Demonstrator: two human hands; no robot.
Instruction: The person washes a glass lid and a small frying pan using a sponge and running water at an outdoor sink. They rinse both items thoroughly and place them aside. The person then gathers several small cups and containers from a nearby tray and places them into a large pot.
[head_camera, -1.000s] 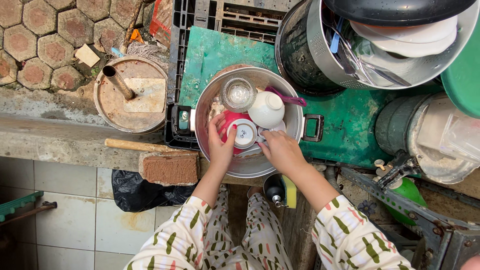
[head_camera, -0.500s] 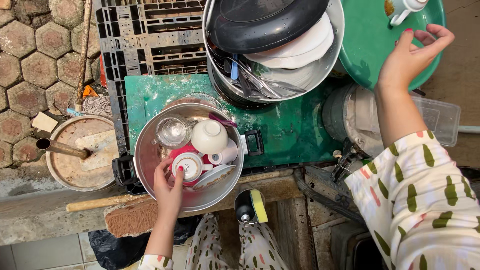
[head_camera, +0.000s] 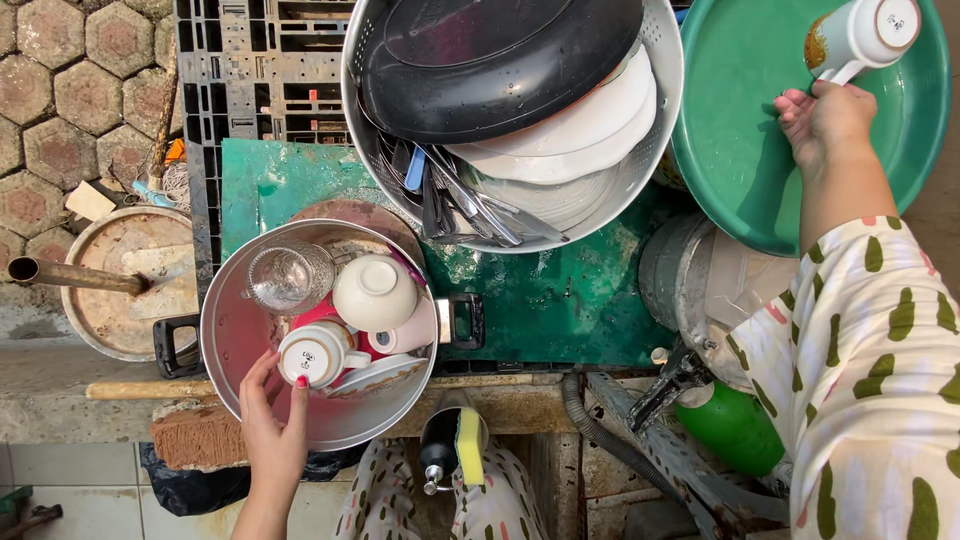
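The left hand (head_camera: 272, 435) gripped a white cup (head_camera: 312, 353) in a metal pot (head_camera: 230, 340) holding several unwashed cups. The right hand (head_camera: 822, 115), fingers closed on its handle, held a stained mug (head_camera: 862, 35) over the green basin (head_camera: 740, 170).

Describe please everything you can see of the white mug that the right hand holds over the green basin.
The white mug is a glazed, ceramic-looking cup with a side handle. It lies tilted almost on its side, its base turned toward the camera, showing a ring-shaped foot. A brownish patch, decoration or stain, marks the wall near the rim. The right hand grips it from below by the handle, in the air over the green basin. Its inside is hidden.
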